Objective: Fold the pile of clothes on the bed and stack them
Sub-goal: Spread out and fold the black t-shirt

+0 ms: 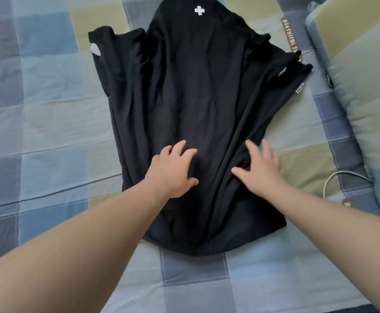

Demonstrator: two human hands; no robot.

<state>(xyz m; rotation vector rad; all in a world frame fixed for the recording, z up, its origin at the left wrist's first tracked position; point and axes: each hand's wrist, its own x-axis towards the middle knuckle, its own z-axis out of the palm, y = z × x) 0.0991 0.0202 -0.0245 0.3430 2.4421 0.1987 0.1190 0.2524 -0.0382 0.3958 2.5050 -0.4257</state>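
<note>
A black garment [195, 105] is spread flat on the checked bed [49, 109], its sides folded inward. The left hand [173, 170] and the right hand [261, 168] are pressed flat on its lower part, fingers splayed, nothing gripped.

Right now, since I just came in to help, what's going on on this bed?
A person has one black garment spread out on the checked bedspread. The left hand and right hand both rest open on its lower middle, as if smoothing it. No folded stack shows in view.
</note>
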